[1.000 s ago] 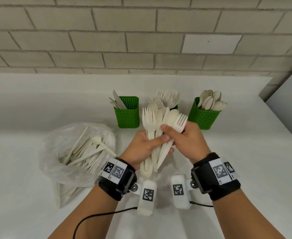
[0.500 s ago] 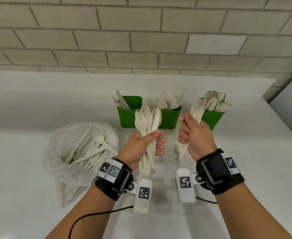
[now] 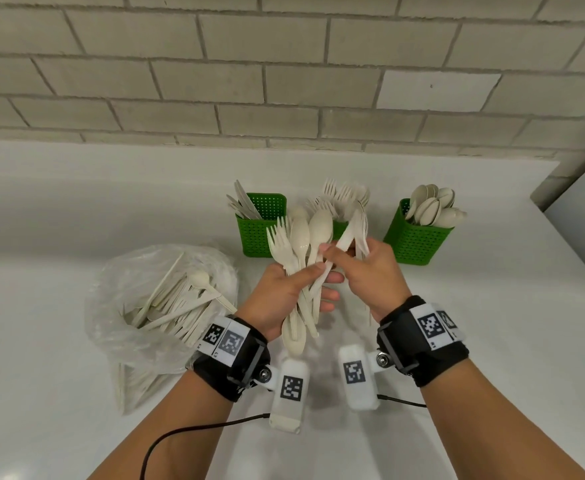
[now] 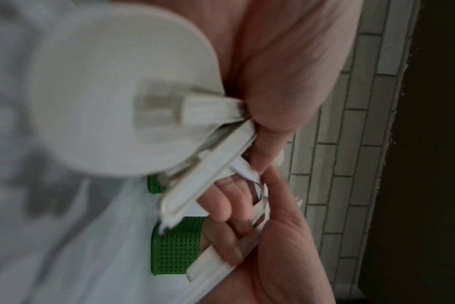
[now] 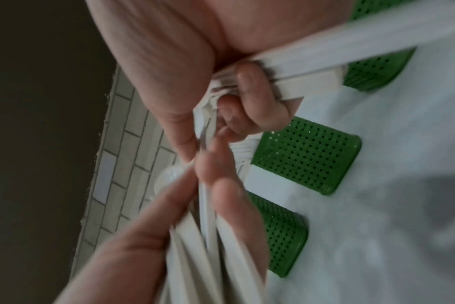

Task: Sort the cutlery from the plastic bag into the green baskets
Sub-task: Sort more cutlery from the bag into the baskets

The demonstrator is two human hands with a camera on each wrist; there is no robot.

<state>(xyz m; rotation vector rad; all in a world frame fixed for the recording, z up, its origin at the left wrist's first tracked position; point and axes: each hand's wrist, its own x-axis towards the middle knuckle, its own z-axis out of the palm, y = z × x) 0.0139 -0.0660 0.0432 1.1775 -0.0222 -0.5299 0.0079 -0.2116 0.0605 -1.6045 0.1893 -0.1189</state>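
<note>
A: What does the left hand (image 3: 284, 289) have?
B: Its fingers are wrapped round a mixed bundle of cutlery (image 3: 301, 251), forks and spoons fanned upward, held above the white counter (image 3: 492, 323) in front of the baskets

A: And the right hand (image 3: 370, 271)?
B: It meets the bundle from the right; thumb and fingers pinch a knife (image 3: 348, 237) at the bundle's edge, and its other fingers are curled round a few more handles

A: Where do the baskets stand?
B: In a row near the brick wall (image 3: 284, 81). The left basket (image 3: 261, 226) holds knives, the middle basket (image 3: 340, 226) holds forks and is mostly hidden behind the bundle, and the right basket (image 3: 417, 239) holds spoons

A: And the plastic bag (image 3: 156, 306)?
B: It lies on the counter to the left of the hands, open, with more cutlery inside
</note>
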